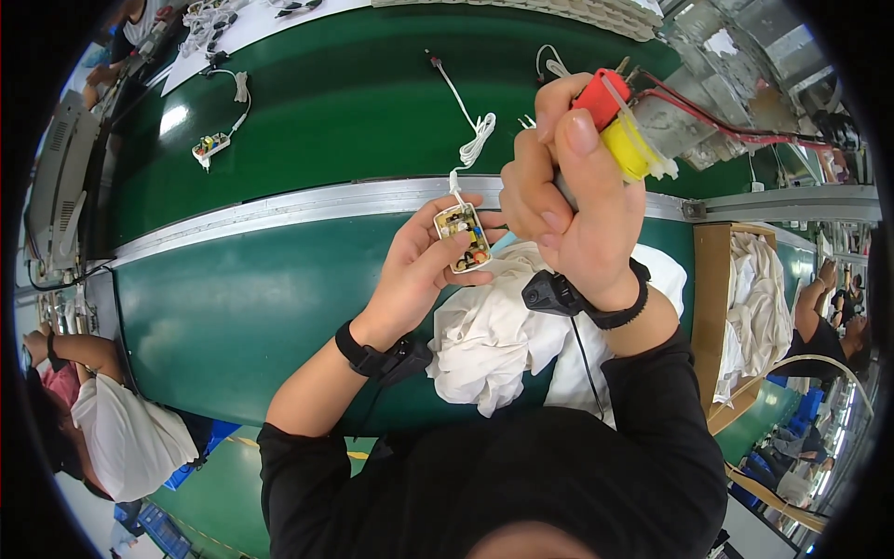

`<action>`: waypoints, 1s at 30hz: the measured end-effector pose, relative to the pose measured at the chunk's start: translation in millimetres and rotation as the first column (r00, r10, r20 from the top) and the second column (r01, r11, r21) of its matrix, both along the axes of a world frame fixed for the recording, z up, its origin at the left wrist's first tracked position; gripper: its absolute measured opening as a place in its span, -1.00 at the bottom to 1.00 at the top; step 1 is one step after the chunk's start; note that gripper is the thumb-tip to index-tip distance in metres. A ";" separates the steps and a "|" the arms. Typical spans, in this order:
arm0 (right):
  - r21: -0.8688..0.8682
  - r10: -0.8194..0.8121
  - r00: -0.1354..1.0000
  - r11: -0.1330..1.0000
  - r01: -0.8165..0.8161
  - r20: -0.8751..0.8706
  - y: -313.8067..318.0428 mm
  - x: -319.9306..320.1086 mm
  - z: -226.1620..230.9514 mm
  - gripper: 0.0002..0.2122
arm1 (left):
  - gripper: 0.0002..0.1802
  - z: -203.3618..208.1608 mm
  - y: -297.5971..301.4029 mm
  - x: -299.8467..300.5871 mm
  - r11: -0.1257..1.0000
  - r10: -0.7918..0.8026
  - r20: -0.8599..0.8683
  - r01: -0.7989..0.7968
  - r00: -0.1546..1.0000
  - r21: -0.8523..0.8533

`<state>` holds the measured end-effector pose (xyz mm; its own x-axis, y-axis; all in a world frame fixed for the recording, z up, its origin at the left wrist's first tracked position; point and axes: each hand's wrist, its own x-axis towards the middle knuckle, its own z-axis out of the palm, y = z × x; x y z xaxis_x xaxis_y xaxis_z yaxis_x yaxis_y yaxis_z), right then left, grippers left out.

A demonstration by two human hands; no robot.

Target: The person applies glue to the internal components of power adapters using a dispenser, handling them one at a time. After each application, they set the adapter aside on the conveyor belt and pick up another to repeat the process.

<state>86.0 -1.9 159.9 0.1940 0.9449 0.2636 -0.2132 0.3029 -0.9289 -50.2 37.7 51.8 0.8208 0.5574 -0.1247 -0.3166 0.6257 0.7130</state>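
My left hand (410, 265) holds a small white adapter case (476, 250) with its circuit board facing up, the thumb lying over the board. A white cord (454, 184) leaves its far end. Raised to the right, my right hand (591, 210) is closed, with thumb and forefinger at a red cylinder-like part (601, 99). A yellow part (624, 152) sits against the red one, with a clear tie around them. Red and black wires (708, 118) run off to the right. What the curled fingers hold lower down is mostly hidden.
Crumpled white cloth (494, 326) lies below my hands on the green bench. Beyond a metal rail (307, 203), a green belt carries another open adapter (210, 147) and a coiled white cord (478, 138). A cardboard box (705, 307) of cloth stands right. People sit at both sides.
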 end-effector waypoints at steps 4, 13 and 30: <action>-0.017 -0.004 1.000 1.000 0.004 0.014 1.2 1.0 -0.7 -0.76 | -0.58 -1.1 0.0 -0.6 1.000 -0.001 0.013 0.001 1.000 -0.008; -0.027 -0.077 0.996 0.997 0.078 0.033 0.1 -5.0 5.5 -0.72 | -0.58 -0.4 0.4 -0.8 1.000 -0.011 0.007 0.011 1.000 0.007; -0.024 0.027 0.999 0.999 -0.027 0.022 -5.0 -5.0 -3.9 -0.71 | -0.55 -6.7 -2.0 4.0 0.984 -0.103 0.228 0.132 0.968 -0.116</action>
